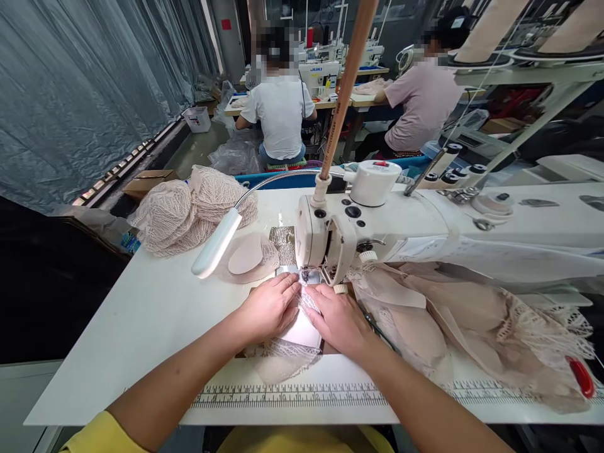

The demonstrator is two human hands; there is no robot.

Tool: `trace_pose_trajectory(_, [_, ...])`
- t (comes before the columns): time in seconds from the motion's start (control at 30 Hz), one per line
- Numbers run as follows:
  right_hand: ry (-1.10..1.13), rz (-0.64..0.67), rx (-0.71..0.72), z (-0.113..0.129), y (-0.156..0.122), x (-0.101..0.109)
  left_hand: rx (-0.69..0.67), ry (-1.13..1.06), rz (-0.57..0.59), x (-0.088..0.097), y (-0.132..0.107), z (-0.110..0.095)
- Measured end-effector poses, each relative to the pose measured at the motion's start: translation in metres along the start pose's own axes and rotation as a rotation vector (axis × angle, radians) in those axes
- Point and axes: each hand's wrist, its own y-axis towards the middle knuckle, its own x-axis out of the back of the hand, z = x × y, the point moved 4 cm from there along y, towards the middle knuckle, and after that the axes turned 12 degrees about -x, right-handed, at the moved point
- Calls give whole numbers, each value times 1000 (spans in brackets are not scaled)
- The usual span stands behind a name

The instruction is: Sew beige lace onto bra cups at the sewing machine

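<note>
The fingers (289,288) of the left hand (268,308) and of the right hand (337,318) lie stretched out and nearly flat, tips almost meeting. They press down on one lace cup piece (302,332) and neither hand clenches or grips anything. The piece lies on the worktop (141,327) under both palms, its far edge at the fingertips, right by the presser foot (310,275) of the one sewing machine (358,233), whose head rises just beyond the fingers. Just beside the right hand's outer edge lies a slim dark tool (375,326), too covered to name. Further to that side spreads one pile of beige lace fabric (472,321), with a red-handled tool (582,377) at its far end. Beyond the left fingers, one lamp (217,246) on a bent neck hangs over a single padded insert (245,255), and past that sits a heap of lace cups (189,207), too bunched to count. Nearer the body than the hands, a printed ruler (292,397) runs along the worktop's edge. Well beyond the machine, two other people (280,107) sit at their own machines, backs turned.
</note>
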Motion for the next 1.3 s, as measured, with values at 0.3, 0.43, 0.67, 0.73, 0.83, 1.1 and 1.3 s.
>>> trace_pose_trajectory(0.3, [-39, -25, -55, 0, 4, 1, -86, 13, 123, 3, 7, 17])
trace_pose_trajectory(0.43, [13, -65, -31, -3, 4, 4, -128, 72, 139, 13, 8, 15])
trace_pose_trajectory(0.67, [56, -145, -27, -9, 0, 5, -178, 21, 52, 11, 5, -6])
trace_pose_trajectory(0.73, [75, -161, 4, -8, -1, 6, -170, 3, 26, 8, 4, -6])
trace_pose_trajectory(0.83, [116, -132, 74, -3, -2, 7, -177, -20, 10, 7, 2, -3])
trace_pose_trajectory(1.1, [127, -89, 72, -1, -1, 5, -176, -56, -5, 12, 0, 5])
trace_pose_trajectory(1.3, [49, -92, 31, -2, 3, 2, -144, 0, -3, 12, 2, 14])
